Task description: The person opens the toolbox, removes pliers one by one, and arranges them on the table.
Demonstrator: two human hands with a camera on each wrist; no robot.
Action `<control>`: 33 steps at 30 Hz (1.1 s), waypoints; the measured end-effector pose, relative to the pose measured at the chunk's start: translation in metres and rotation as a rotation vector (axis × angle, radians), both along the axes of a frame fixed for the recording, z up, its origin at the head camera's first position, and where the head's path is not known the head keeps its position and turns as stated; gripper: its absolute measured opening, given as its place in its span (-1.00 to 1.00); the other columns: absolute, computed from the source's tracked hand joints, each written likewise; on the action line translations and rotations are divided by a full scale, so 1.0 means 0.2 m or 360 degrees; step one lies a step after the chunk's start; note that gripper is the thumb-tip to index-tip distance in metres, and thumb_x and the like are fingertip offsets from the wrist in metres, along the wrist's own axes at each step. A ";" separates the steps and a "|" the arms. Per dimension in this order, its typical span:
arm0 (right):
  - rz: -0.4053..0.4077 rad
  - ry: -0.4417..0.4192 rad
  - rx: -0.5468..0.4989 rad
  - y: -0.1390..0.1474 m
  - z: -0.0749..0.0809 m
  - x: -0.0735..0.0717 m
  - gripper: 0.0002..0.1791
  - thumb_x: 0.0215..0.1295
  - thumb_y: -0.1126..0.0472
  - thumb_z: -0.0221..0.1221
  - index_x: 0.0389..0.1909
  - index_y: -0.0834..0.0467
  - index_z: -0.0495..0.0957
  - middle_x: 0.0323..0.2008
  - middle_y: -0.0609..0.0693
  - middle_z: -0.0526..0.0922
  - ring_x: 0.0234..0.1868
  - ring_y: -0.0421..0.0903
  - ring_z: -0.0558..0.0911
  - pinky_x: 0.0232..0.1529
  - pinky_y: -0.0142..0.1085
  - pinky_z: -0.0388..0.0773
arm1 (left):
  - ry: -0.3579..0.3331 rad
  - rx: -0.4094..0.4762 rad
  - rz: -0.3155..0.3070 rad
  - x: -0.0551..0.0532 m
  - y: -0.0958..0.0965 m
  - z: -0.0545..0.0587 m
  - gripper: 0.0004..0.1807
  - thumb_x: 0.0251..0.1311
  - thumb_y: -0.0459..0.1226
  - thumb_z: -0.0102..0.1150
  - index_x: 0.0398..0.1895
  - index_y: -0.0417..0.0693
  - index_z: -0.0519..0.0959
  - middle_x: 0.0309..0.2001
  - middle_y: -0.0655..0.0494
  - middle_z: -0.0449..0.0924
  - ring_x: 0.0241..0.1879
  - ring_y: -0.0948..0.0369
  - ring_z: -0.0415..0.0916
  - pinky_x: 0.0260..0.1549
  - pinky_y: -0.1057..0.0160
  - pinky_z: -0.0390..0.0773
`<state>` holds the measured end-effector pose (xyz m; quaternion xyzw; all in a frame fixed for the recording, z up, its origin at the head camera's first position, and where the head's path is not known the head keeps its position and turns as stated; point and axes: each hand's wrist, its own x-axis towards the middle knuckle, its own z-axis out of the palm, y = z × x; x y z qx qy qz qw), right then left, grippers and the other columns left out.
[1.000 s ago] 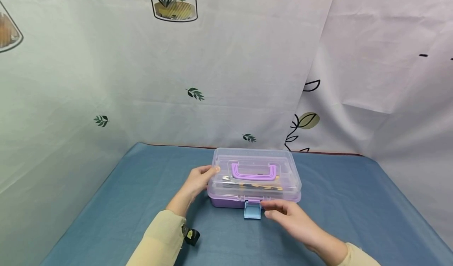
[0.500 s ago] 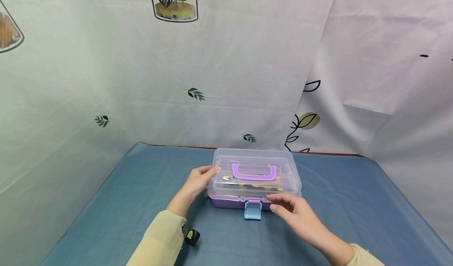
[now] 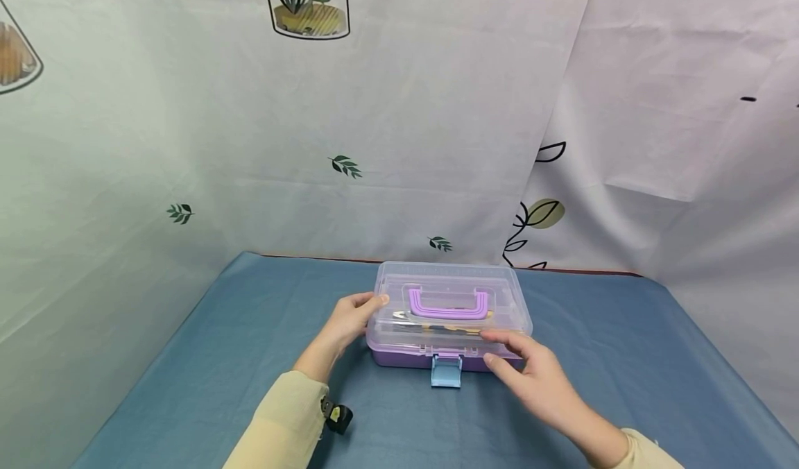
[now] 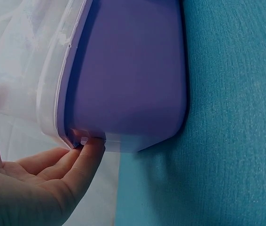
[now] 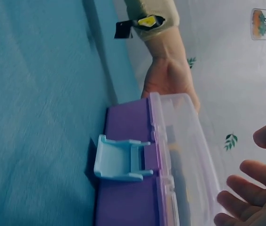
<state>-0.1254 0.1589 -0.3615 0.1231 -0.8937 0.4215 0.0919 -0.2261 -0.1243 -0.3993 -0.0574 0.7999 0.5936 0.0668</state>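
Note:
A plastic storage box with a purple base (image 3: 399, 358) and a clear lid (image 3: 446, 272) sits on the table, lid down. On top lies a purple handle (image 3: 449, 312). The light blue latch (image 3: 446, 372) hangs folded down at the front, as the right wrist view confirms. Through the lid, long thin yellow and dark things (image 3: 458, 329) show; their kind is unclear. My left hand (image 3: 343, 322) grips the box's left end, thumb on the lid, fingers (image 4: 88, 162) at the back by the rim. My right hand (image 3: 539, 379) hovers by the lid's front right with fingers spread; contact is unclear.
A blue cloth (image 3: 250, 358) covers the table beneath the box. White printed fabric (image 3: 437, 108) rises behind the table and along both sides. A black strap with a small device (image 3: 338, 415) sits at the left sleeve.
My right hand has moved away from beside the latch, up and to the right, toward the lid's front right. The left hand and the box stay put.

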 end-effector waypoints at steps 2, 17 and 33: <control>-0.0024 0.0129 0.0052 0.01 -0.01 0.00 -0.69 0.17 0.20 0.28 -0.04 0.02 0.63 -0.04 -0.15 0.65 0.03 -0.08 0.57 0.01 -0.13 0.55 | -0.0004 0.0001 0.0000 0.00 0.00 0.00 -0.21 0.17 0.08 0.15 0.30 -0.30 0.31 0.24 -0.26 0.39 0.16 -0.07 0.44 0.02 -0.01 0.55; 0.0017 0.0617 0.0157 0.06 -0.07 -0.06 -0.61 0.02 0.33 0.35 -0.06 0.14 0.62 0.05 -0.02 0.63 0.08 0.02 0.56 0.08 -0.79 0.16 | -0.0002 -0.0003 0.0002 0.00 0.00 0.00 -0.20 0.17 0.09 0.16 0.31 -0.30 0.30 0.25 -0.26 0.38 0.15 -0.07 0.46 0.01 0.00 0.56; -0.0028 0.0608 0.0348 0.13 -0.13 -0.16 -0.43 -0.07 0.27 0.41 0.04 0.27 0.54 0.22 0.23 0.44 0.22 0.22 0.39 0.05 0.16 0.38 | -0.0005 -0.0025 -0.0016 0.00 -0.01 -0.01 -0.17 0.16 0.13 0.14 0.31 -0.30 0.29 0.25 -0.26 0.37 0.16 -0.08 0.45 0.00 0.00 0.56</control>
